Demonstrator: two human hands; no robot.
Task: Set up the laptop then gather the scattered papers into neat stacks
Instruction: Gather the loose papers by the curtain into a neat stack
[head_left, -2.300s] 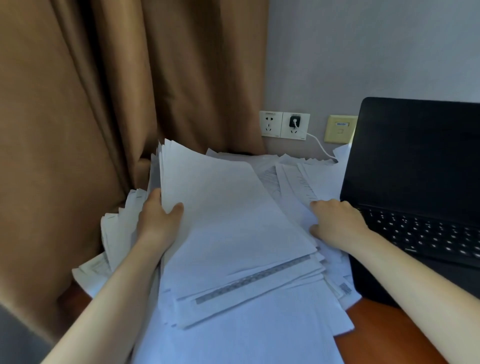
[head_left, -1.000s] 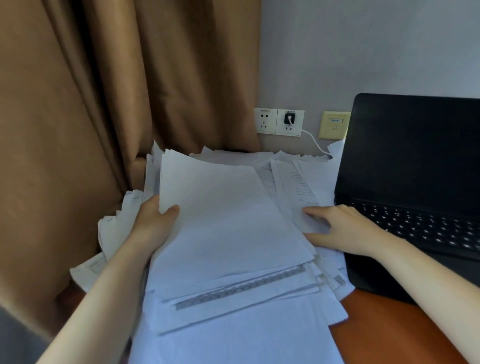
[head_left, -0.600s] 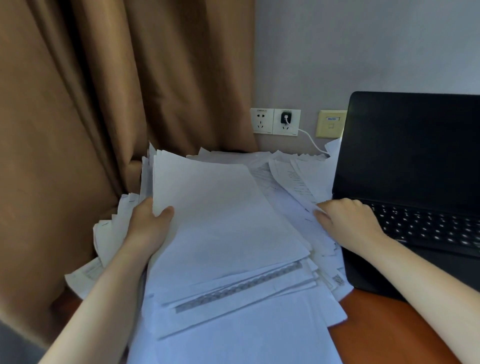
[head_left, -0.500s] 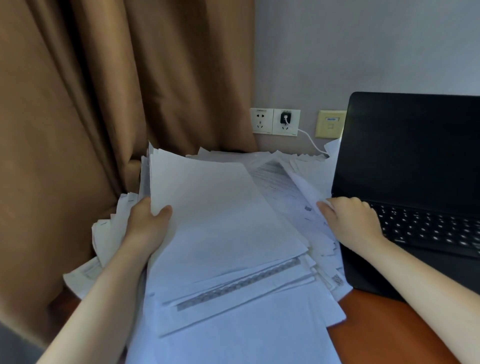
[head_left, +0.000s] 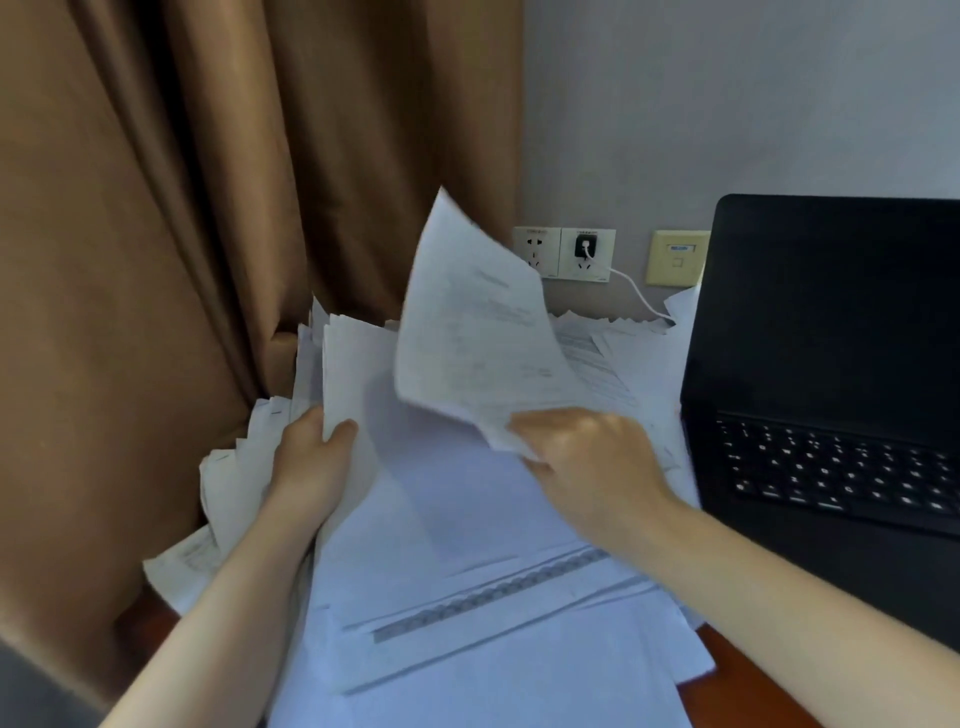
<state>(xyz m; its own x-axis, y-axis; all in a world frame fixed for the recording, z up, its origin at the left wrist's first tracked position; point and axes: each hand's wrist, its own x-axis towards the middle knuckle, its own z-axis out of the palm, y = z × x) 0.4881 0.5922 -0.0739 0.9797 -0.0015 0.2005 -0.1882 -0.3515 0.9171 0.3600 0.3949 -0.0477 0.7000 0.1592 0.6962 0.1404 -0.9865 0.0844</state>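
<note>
The open laptop (head_left: 831, 312) is standing on the right like a black wall. The brown curtain (head_left: 182, 260) is hanging right beside the paper pile (head_left: 493, 649) on the left, with the left hand (head_left: 311, 462) gripping the pile's edge there. The sheet (head_left: 478, 338) in the right hand (head_left: 587, 462) is curling up, blocking the way to the wall sockets (head_left: 563, 254). Room is showing above the pile's near end.

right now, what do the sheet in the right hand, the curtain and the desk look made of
Sheet: thin matte paper; it curls where the right hand pinches it. Curtain: tan fabric, hanging in soft vertical folds. Desk: likely wood or veneer, smooth reddish-brown; only small patches show past the papers.
</note>
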